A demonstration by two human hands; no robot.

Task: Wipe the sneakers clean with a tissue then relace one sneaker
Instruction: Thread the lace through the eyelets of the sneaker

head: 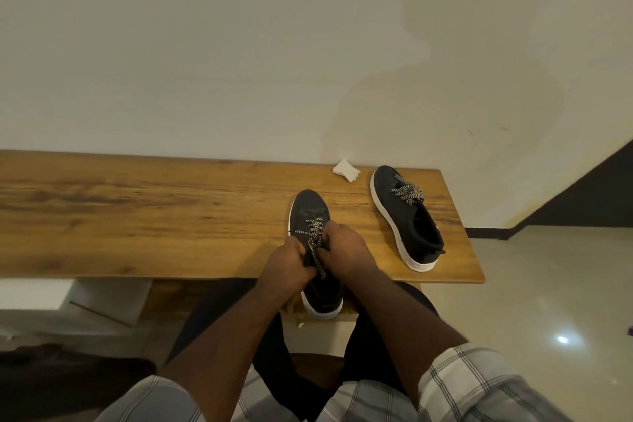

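A dark sneaker with a white sole (310, 212) lies toe away from me at the front edge of the wooden table (154, 216), its heel hanging over the edge. Both my hands are on its black-and-white lace (313, 233): my left hand (287, 267) grips the lace on the left side, my right hand (342, 247) pinches it on the right. A loose lace end dangles between them. The second dark sneaker (406, 216) rests to the right with its lace bunched loosely on top. A crumpled white tissue (346, 171) sits at the back by the wall.
The table runs along a pale wall (239, 44); its right end stops just past the second sneaker. Tiled floor (548, 284) lies to the right. A white box (102, 298) sits under the table on the left.
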